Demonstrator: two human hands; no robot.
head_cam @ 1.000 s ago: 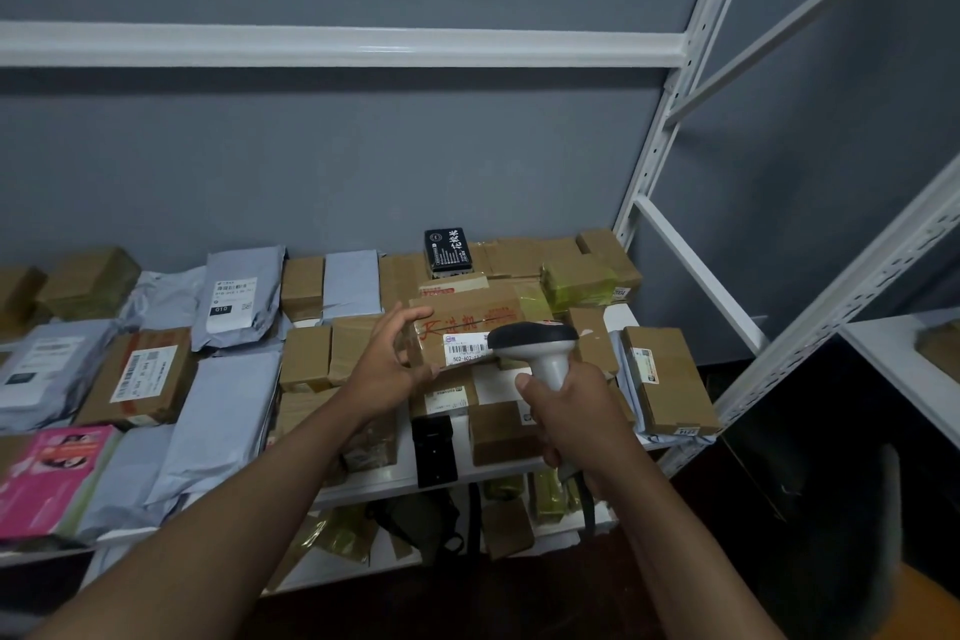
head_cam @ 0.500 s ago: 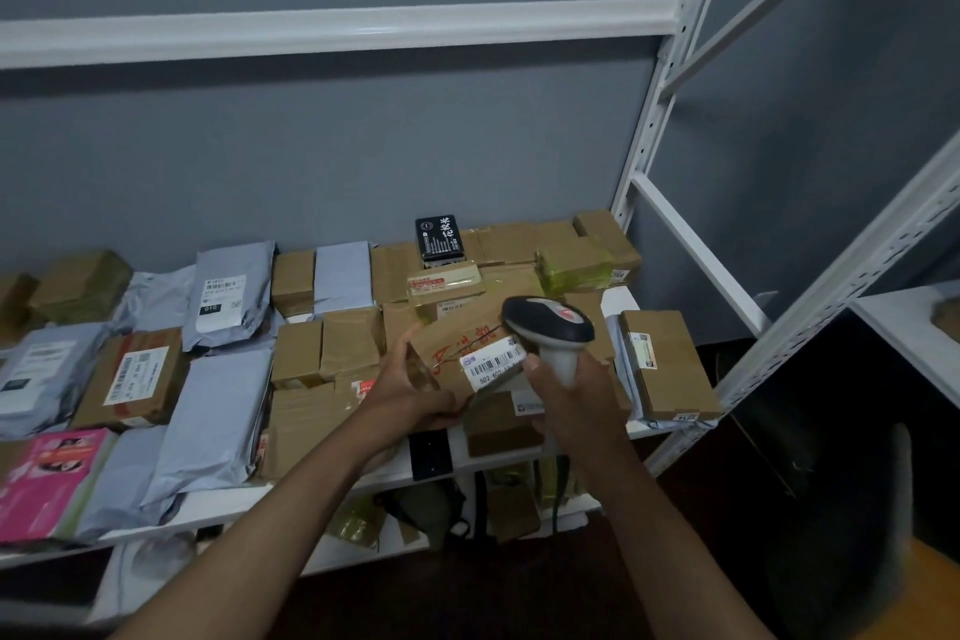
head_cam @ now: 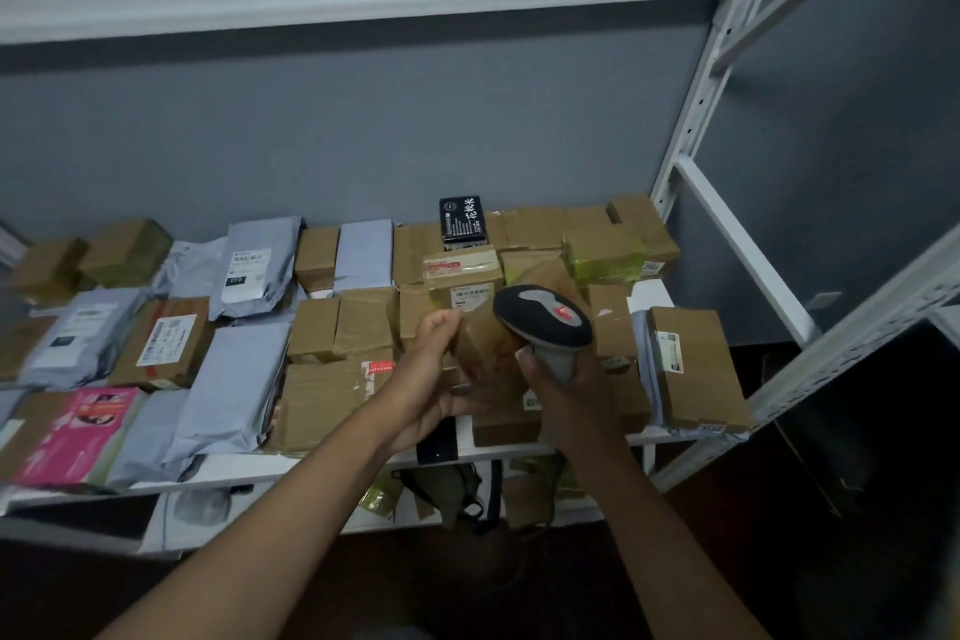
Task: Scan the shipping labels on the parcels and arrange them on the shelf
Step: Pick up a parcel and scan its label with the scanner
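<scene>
My left hand [head_cam: 428, 369] grips a small brown cardboard parcel [head_cam: 485, 346] and holds it tilted just above the parcels on the white shelf [head_cam: 311, 465]. Its label is turned out of sight. My right hand [head_cam: 569, 398] grips the handle of a grey and black barcode scanner [head_cam: 543, 314], whose head sits right over the held parcel. The shelf is packed with brown boxes and grey mailer bags.
A black box [head_cam: 463, 219] stands at the back of the shelf against the grey wall. A pink mailer [head_cam: 78, 431] lies at the front left. White uprights [head_cam: 696, 120] and a diagonal brace frame the right side. A lower shelf holds more packages.
My left hand has lifted the parcel off the stack and turned it, so its white barcode label no longer shows. The scanner has moved in closer above it.
</scene>
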